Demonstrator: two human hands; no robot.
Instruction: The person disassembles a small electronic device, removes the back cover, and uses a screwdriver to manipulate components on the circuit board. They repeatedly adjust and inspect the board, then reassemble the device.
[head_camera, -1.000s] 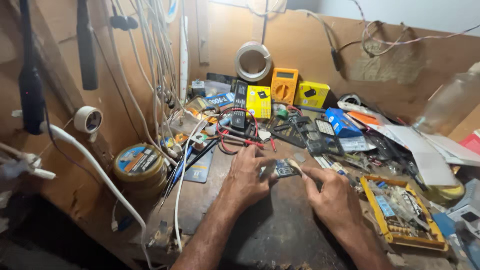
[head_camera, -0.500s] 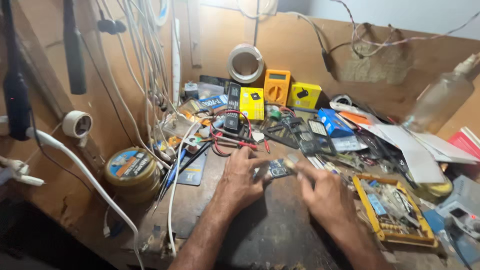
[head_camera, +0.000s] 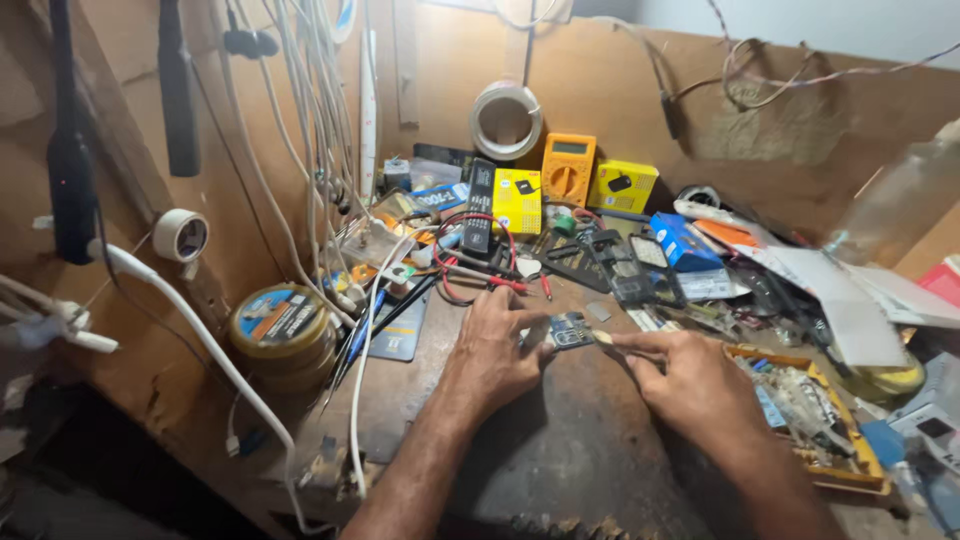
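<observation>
Centre of frame, on the dark tabletop (head_camera: 560, 450): 1 small circuit board (head_camera: 570, 330), bluish, rectangular, flat. Left hand (head_camera: 495, 350) pinches its left edge; right hand (head_camera: 690, 385) grip closed on a thin tool (head_camera: 603, 338) touching it.

Your bench (head_camera: 560, 450) is dark, worn wood, rough and stained, and the wall boards behind it look like matt brown hardboard. Between your fingers (head_camera: 520, 320) sits a small circuit board (head_camera: 570, 330) with a dull blue face. The round tin (head_camera: 280, 320) is glossy metal; the orange multimeter (head_camera: 568, 168) is smooth plastic.
</observation>
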